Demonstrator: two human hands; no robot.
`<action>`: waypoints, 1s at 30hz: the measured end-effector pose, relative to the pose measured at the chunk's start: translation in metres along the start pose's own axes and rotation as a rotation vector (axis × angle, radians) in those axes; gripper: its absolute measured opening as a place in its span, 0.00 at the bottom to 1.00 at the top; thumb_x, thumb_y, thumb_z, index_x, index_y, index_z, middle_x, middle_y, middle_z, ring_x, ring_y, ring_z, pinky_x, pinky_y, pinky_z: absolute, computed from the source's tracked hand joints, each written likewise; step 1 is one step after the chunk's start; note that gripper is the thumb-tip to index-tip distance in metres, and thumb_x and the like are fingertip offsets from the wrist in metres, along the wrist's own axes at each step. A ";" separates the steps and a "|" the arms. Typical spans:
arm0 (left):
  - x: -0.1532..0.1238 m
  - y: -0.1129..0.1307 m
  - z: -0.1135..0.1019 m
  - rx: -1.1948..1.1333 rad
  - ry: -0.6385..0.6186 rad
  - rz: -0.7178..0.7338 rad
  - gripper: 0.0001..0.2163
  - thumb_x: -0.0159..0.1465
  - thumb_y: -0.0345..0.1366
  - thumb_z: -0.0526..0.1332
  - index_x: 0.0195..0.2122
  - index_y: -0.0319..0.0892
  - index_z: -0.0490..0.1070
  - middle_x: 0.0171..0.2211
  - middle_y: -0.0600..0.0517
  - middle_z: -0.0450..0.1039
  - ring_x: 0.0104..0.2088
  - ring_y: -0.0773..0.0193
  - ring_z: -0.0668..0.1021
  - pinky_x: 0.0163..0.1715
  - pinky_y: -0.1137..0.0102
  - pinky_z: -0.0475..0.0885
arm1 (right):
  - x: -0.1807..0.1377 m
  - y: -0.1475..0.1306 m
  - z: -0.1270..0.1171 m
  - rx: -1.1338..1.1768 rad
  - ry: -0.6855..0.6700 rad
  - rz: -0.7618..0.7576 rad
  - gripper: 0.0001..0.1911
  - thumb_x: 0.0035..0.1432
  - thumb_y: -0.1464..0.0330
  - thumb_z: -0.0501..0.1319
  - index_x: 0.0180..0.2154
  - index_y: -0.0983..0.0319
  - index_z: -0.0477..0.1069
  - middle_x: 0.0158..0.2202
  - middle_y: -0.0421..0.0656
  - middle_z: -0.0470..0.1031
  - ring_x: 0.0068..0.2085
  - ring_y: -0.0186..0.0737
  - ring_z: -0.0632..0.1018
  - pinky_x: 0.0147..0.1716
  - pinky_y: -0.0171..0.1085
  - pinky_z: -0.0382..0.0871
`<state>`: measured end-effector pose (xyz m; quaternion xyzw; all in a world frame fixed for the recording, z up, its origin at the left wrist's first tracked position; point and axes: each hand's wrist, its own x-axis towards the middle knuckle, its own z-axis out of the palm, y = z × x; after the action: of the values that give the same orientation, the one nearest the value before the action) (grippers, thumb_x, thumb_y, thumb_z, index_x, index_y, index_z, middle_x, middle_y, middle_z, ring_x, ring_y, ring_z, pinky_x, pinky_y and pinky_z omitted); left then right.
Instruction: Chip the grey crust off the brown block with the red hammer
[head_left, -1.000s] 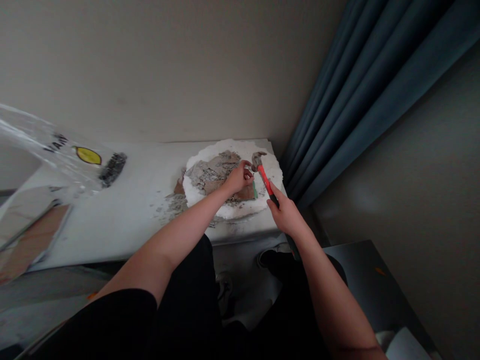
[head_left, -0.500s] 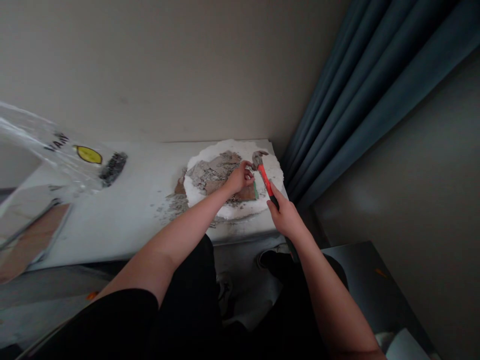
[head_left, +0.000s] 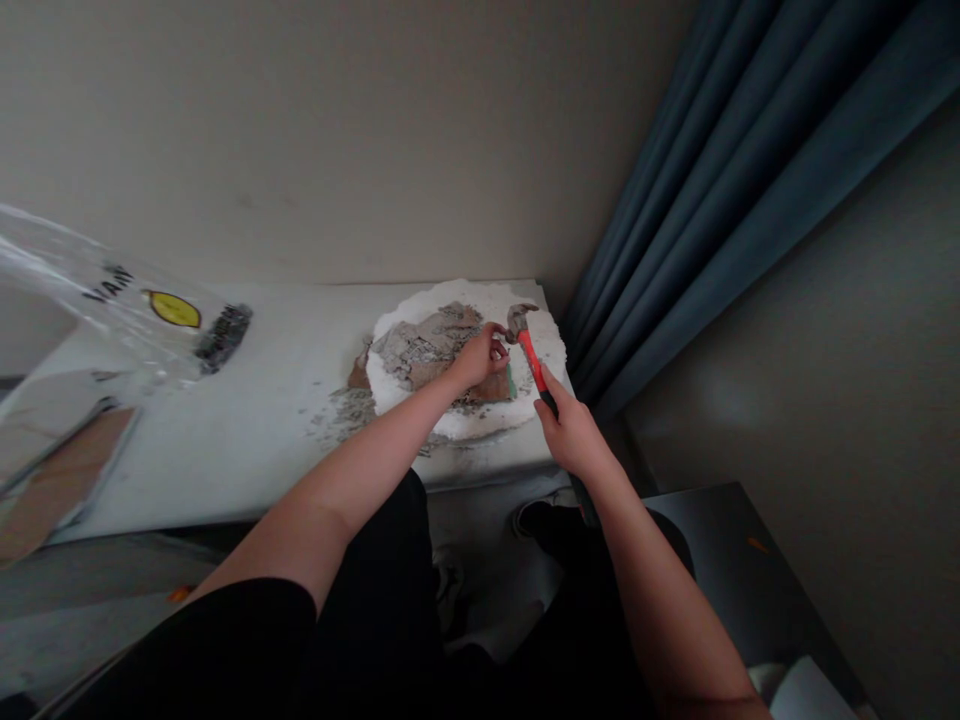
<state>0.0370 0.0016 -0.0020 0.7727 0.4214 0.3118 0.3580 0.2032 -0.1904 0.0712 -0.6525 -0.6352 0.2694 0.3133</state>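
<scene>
My right hand point(head_left: 566, 425) is wrapped round the black grip of a claw hammer point(head_left: 529, 350) with a red-orange neck. The hammer's head is raised close beside the fingertips of my left hand point(head_left: 480, 358). Those left fingers are curled in a pinch over a white, rough-edged slab point(head_left: 544, 350); what they hold, if anything, is too small to make out. Grey crumbly rubble point(head_left: 424, 340) covers much of the slab. Under my left hand lies a brownish flat piece point(head_left: 487, 388) with a green edge.
The slab rests on a white table point(head_left: 262, 430) against a wall. Grey crumbs lie left of it. A clear plastic bag point(head_left: 135, 310) and a brown board point(head_left: 67, 480) are at the left. Blue curtains point(head_left: 720, 180) hang at the right, above a dark low surface point(head_left: 727, 550).
The hammer's head has shifted very slightly beside my left fingers. My left hand stays in the same place, and the rubble looks unchanged.
</scene>
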 end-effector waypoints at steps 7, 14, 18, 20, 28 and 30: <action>0.000 -0.001 0.001 0.047 0.012 0.011 0.23 0.57 0.31 0.66 0.53 0.44 0.64 0.31 0.55 0.77 0.30 0.64 0.77 0.37 0.68 0.71 | -0.001 -0.001 -0.002 -0.018 -0.033 0.002 0.36 0.69 0.68 0.56 0.75 0.59 0.55 0.62 0.51 0.77 0.60 0.57 0.79 0.60 0.52 0.71; -0.001 0.000 0.000 0.074 0.015 0.021 0.24 0.56 0.29 0.65 0.54 0.43 0.64 0.33 0.54 0.78 0.32 0.63 0.78 0.38 0.67 0.72 | -0.001 0.000 -0.002 -0.030 -0.046 0.021 0.35 0.69 0.67 0.55 0.75 0.59 0.55 0.62 0.53 0.76 0.58 0.58 0.80 0.58 0.53 0.73; 0.000 -0.002 0.001 0.088 0.009 0.033 0.23 0.56 0.30 0.65 0.54 0.43 0.64 0.33 0.54 0.78 0.32 0.63 0.78 0.38 0.67 0.72 | -0.003 -0.002 -0.001 -0.042 -0.039 0.013 0.35 0.70 0.67 0.55 0.76 0.58 0.53 0.61 0.53 0.77 0.57 0.58 0.80 0.56 0.52 0.73; 0.001 -0.003 0.002 0.098 0.032 0.029 0.22 0.57 0.31 0.66 0.53 0.42 0.64 0.33 0.53 0.78 0.32 0.63 0.78 0.37 0.67 0.72 | -0.004 -0.003 0.000 -0.058 -0.049 0.015 0.36 0.70 0.68 0.55 0.76 0.59 0.53 0.60 0.53 0.78 0.57 0.58 0.80 0.56 0.52 0.73; 0.001 -0.003 0.002 0.069 0.025 0.059 0.21 0.57 0.32 0.66 0.51 0.43 0.64 0.32 0.54 0.78 0.32 0.64 0.78 0.37 0.68 0.72 | -0.006 -0.004 -0.001 -0.039 -0.044 0.014 0.36 0.70 0.67 0.54 0.76 0.58 0.52 0.58 0.53 0.80 0.57 0.58 0.80 0.57 0.52 0.72; 0.001 -0.004 0.002 0.070 0.033 0.057 0.21 0.57 0.31 0.66 0.51 0.42 0.65 0.32 0.54 0.77 0.31 0.64 0.78 0.37 0.68 0.72 | -0.006 -0.004 -0.002 -0.031 -0.049 0.014 0.35 0.70 0.67 0.54 0.76 0.58 0.53 0.58 0.52 0.79 0.58 0.57 0.80 0.58 0.52 0.72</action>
<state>0.0376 0.0033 -0.0059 0.7913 0.4157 0.3194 0.3149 0.2020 -0.1963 0.0750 -0.6550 -0.6422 0.2778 0.2854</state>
